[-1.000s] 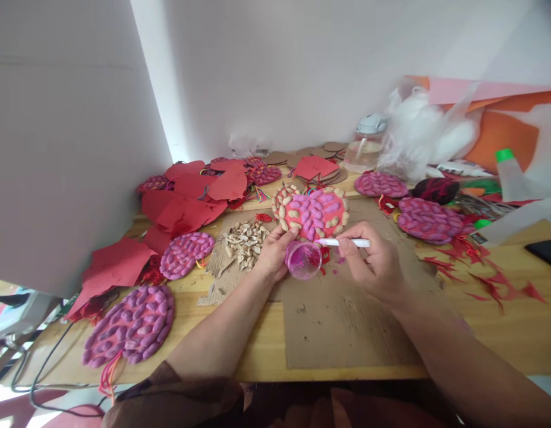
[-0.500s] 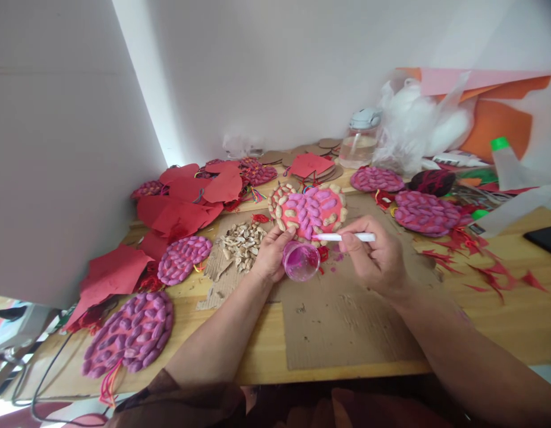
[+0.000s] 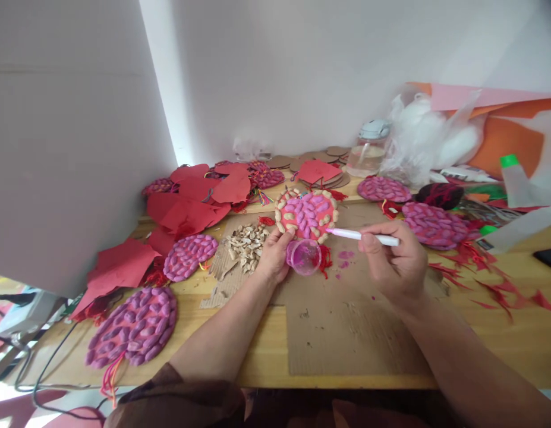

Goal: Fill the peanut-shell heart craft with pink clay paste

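Observation:
My left hand (image 3: 275,255) grips a red heart-shaped plaque (image 3: 324,215) edged with bare peanuts, its thumb on the lower left rim. Peanuts in the middle of the plaque are painted pink-purple; several others are still tan. Against the same hand, below the plaque, is a small clear cup (image 3: 306,257) with purple paint inside; its contact with the fingers is partly hidden. My right hand (image 3: 395,258) pinches a white-handled paintbrush (image 3: 364,236). The pink brush tip points left, close to the plaque's lower right edge.
Peanut shells (image 3: 247,244) lie on cardboard (image 3: 346,333) spotted with purple. Finished purple peanut plaques (image 3: 132,327) and red cut-outs (image 3: 123,264) cover the left side. At the back stand a water bottle (image 3: 367,154) and a plastic bag (image 3: 418,137). Red scraps (image 3: 502,288) lie right.
My right hand has drawn the brush right, off the plaque's lower edge. My left hand still holds the plaque and cup. The whole view has shifted slightly.

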Available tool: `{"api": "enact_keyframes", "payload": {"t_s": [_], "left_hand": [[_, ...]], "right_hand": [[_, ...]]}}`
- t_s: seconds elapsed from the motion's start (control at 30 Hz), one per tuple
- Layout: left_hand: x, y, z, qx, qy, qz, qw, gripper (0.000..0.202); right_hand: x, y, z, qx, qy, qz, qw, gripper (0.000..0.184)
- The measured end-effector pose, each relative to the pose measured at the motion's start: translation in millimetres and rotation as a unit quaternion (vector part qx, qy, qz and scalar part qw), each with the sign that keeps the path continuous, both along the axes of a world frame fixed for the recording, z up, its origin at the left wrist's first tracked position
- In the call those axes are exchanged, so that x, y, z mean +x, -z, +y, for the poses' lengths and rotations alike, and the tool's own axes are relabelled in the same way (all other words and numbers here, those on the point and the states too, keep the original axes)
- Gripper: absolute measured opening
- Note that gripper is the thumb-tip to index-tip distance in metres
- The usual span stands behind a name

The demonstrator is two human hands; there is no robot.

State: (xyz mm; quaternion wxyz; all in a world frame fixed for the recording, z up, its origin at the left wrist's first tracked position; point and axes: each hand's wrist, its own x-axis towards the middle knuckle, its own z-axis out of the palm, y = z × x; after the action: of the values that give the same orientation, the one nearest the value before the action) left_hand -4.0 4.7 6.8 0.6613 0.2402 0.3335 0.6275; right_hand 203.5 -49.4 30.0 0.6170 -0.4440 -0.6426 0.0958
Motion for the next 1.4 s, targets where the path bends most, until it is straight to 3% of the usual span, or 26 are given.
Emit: {"api": "enact_keyframes", "payload": {"t_s": [0.27,0.5,0.8,1.4], "left_hand": [[0,2.8,5,0.014,-0.035,-0.020,0.999,0.055],[1,5.3,5,0.037,-0.028,0.003,0.999,0.055],[3,4.6,1,0.057,-0.023,0.020,0.998,0.052],[8,5.1,-4,0.061,0.001,0.016,0.998,0.048]], "right_hand": [[-14,-14.0,-14,0.012,-0.069,-0.100,0.993,0.005],[-23,-9.8,-13,-0.006,-0.141,-0.158,0.977,0.014],[-29,3.5,-11,0.029,-0.139,-0.200,0.969,0.016],[-34,2.8,-13,0.042,-0.148,-0.199,0.968,0.017]]}}
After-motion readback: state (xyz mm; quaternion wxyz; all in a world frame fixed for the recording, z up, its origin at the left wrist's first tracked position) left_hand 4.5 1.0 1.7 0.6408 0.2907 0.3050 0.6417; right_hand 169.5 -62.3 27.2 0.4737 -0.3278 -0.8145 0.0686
